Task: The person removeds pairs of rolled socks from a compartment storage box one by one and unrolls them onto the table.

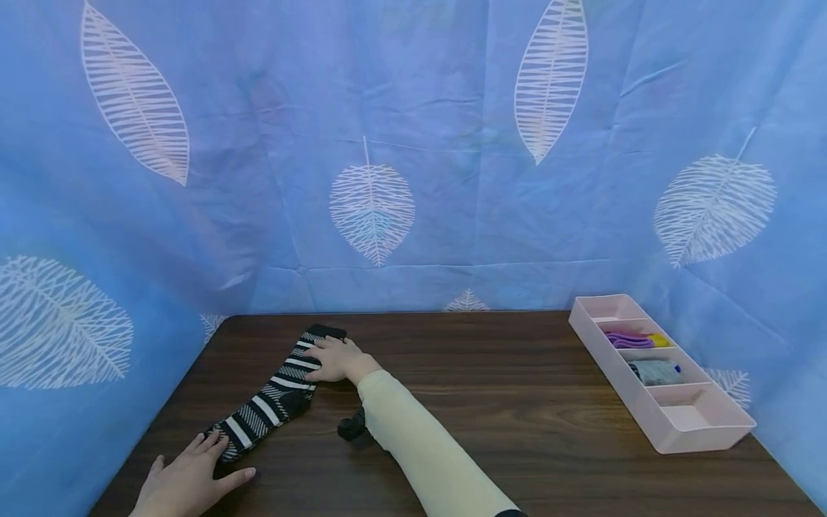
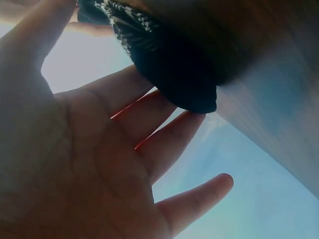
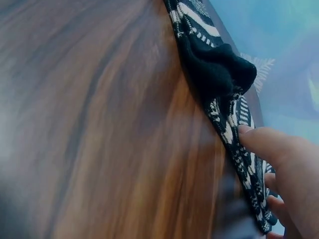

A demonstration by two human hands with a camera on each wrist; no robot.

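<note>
The striped sock [image 1: 271,397] lies flat on the wooden table [image 1: 517,402], not yet folded. The left hand [image 1: 187,481] presses its toe end and the right hand [image 1: 336,359] its cuff, fingers straight and slightly apart. Two compartments of the pink organizer tray [image 1: 707,431] already hold socks; two are free.

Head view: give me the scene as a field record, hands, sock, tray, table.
left hand: flat, fingers straight, on the toe end of the sock
right hand: flat on the cuff end of the sock
sock: black with white stripes, laid out flat on the table, at its left
table: dark wood grain
tray: pink, four compartments, at the table's right edge
tray contents: purple item in the second compartment from the far end, grey item in the third; end ones look bare
backdrop: blue cloth with white leaves
</note>
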